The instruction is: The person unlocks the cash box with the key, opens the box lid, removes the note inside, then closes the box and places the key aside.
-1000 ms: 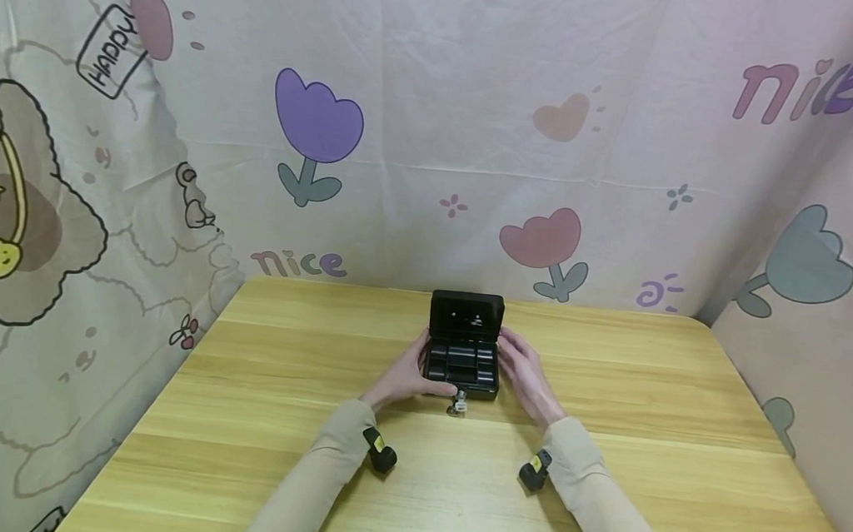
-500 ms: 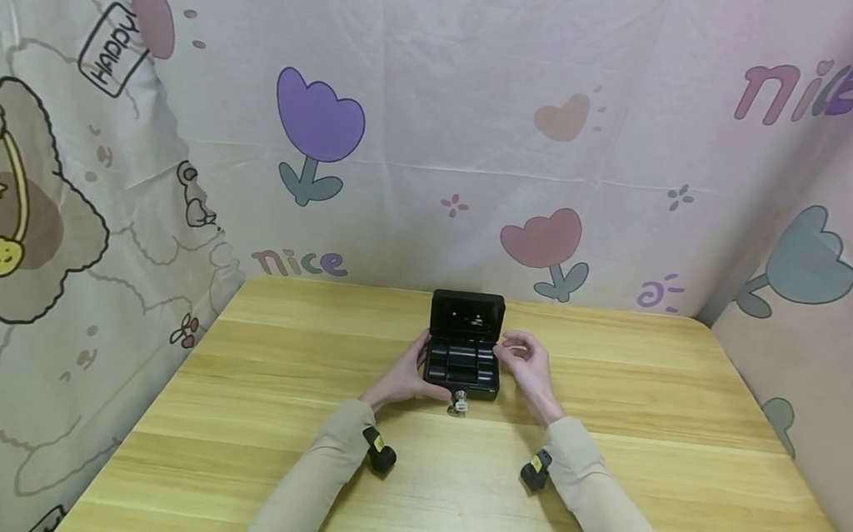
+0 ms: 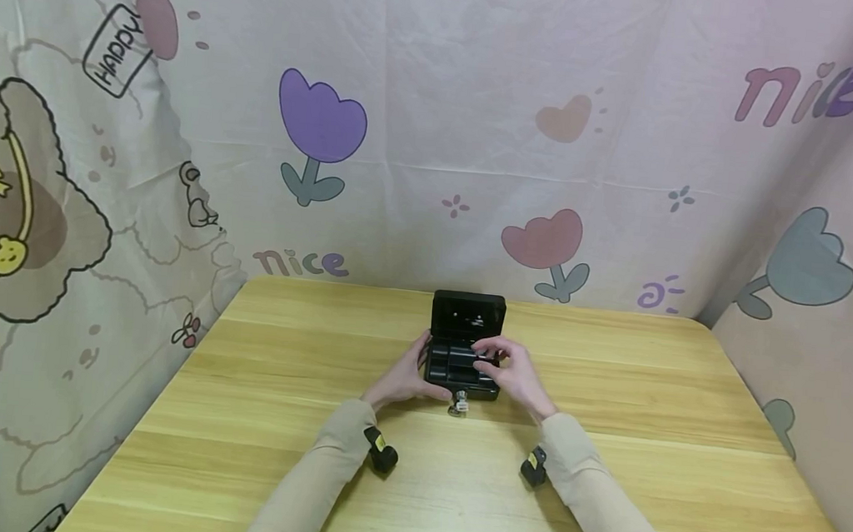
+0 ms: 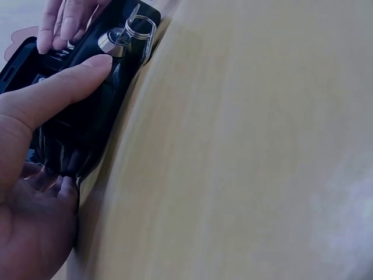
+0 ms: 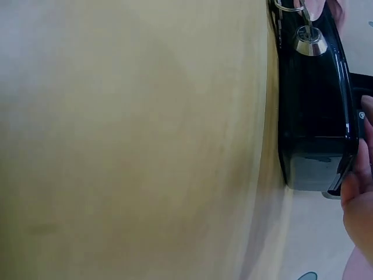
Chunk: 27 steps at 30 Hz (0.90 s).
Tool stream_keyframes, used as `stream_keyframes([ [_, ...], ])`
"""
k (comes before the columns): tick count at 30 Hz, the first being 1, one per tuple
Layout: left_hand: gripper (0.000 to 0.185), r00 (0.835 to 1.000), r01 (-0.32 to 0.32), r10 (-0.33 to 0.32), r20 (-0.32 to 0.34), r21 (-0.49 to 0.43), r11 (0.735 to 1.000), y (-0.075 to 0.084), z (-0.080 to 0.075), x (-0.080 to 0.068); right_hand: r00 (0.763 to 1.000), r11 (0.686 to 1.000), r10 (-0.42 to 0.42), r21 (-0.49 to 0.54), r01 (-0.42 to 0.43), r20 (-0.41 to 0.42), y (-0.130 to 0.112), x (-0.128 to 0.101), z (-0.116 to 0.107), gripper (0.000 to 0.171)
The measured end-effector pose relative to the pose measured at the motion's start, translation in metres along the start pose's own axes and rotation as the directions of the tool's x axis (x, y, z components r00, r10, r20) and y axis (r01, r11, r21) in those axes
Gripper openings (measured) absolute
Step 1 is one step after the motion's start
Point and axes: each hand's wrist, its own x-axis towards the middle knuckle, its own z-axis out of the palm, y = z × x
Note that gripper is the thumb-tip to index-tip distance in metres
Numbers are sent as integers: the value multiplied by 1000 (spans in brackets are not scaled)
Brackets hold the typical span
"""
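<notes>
A black metal cash box (image 3: 448, 314) stands at the back of the table with its lid raised. Inside is a black tray (image 3: 460, 357) divided into compartments. My left hand (image 3: 404, 377) grips the box's left side, its thumb along the front face near the lock. Over the right part of the tray is my right hand (image 3: 514, 373), fingers bent and thumb and index apart, covering the compartments there. A key sits in the silver lock (image 5: 312, 45), and a key ring (image 4: 140, 35) hangs from it.
The box rests on a light wooden table (image 3: 453, 502). Behind it hangs a printed cloth (image 3: 425, 90), which also covers both sides. Each wrist wears a small black camera, such as the left one (image 3: 383, 456).
My right hand has moved from the box's right side, off and then leftward over the tray. The left hand stays at the left side, its thumb slightly drawn back.
</notes>
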Motion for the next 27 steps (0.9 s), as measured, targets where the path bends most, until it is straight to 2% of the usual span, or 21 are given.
stream_keyframes([
  [7, 125, 1000, -7, 7, 9, 10, 1000, 0, 0, 0, 992, 998, -54, -23, 57, 117, -5, 5, 3, 23],
  [16, 124, 1000, 2, -2, 7, 15, 1000, -3, 1, 0, 967, 982, -119, -120, 149, 227, -5, 13, 9, 16],
  [23, 123, 1000, 8, -8, 5, 7, 1000, -1, 1, 0, 964, 972, -100, -181, 147, 248, -7, 17, 11, 17],
  [27, 122, 1000, 7, -7, -2, 12, 1000, 0, 2, -1, 960, 961, -116, -214, 174, 256, -6, 19, 12, 18],
])
